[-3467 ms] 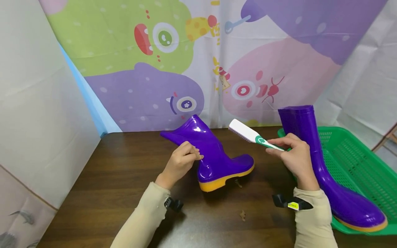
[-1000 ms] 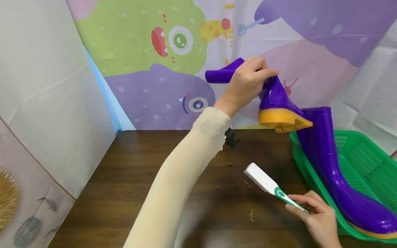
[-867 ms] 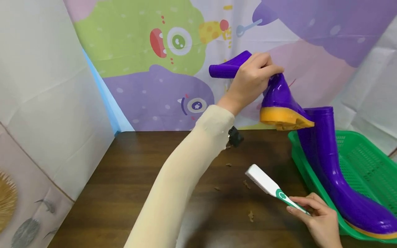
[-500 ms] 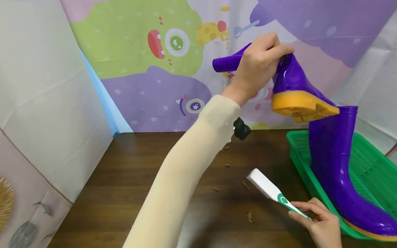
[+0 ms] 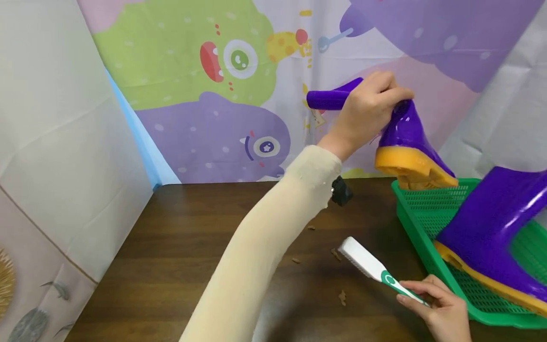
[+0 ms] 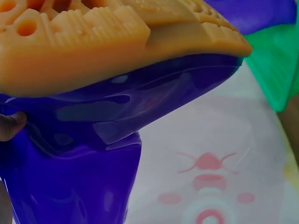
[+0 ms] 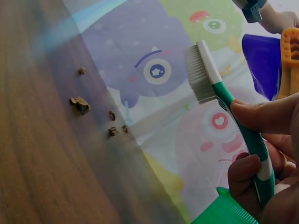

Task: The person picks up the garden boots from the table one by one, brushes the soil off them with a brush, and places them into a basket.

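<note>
My left hand (image 5: 369, 107) grips a purple rubber boot (image 5: 408, 126) at the ankle, well above the table. Its shaft is folded over toward the left, and the yellow sole (image 6: 84, 51) faces the left wrist camera. A white and green brush (image 5: 363, 256) is held by the handle in my right hand (image 5: 442, 308), low over the table. White bristles (image 7: 198, 74) show in the right wrist view, pointing away from my fingers. A second purple boot (image 5: 487, 218) leans in the green basket (image 5: 416, 240) at the right, its toe cut off by the frame edge.
Several brown crumbs of dirt (image 5: 342, 298) lie on the dark wooden table (image 5: 179, 266). A cartoon-printed cloth (image 5: 213, 137) hangs along the back edge. White sheeting (image 5: 47, 118) stands at the left side.
My left hand has lifted the first boot off the table and carried it right, toward the basket. The second boot has tilted and shifted right in the basket. The brush has come lower.
</note>
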